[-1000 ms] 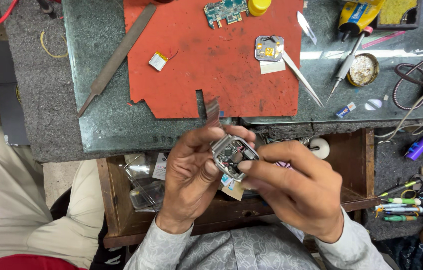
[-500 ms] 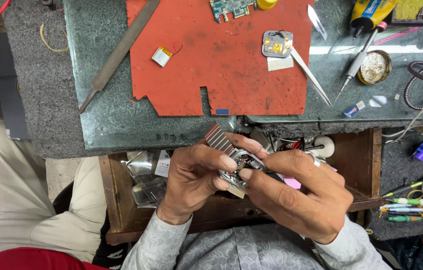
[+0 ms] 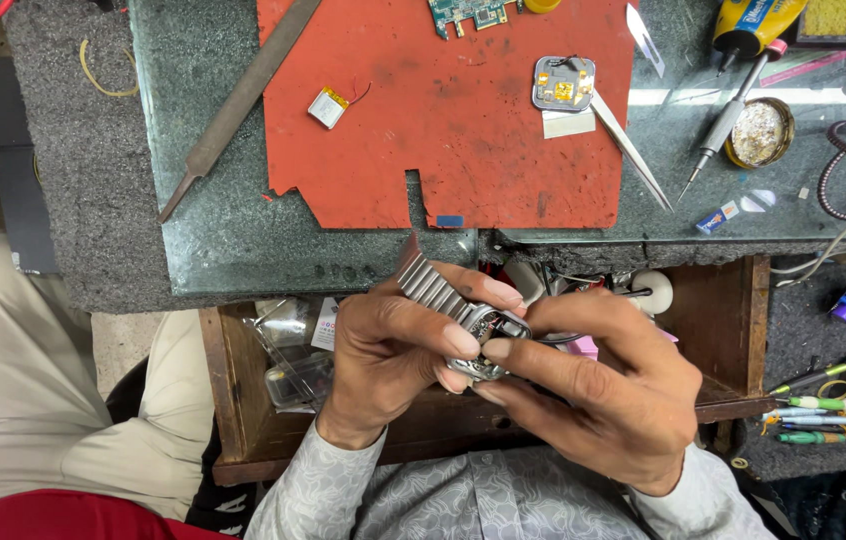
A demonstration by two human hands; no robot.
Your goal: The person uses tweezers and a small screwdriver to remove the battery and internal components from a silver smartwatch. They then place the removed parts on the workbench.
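The watch [image 3: 483,335] sits just below the middle of the frame, pinched between both hands over an open wooden drawer [image 3: 733,330], its metal link band [image 3: 428,285] sticking up toward the tabletop [image 3: 233,240] edge. Honestly the risk I see is a slip: thumbs pressing hard on a small case could pop it loose into the drawer clutter. The left hand [image 3: 393,360] is curled closed around the case and band from the left; the right hand [image 3: 603,400] closes on it from the right, fingers bent and thumb pressed on top.
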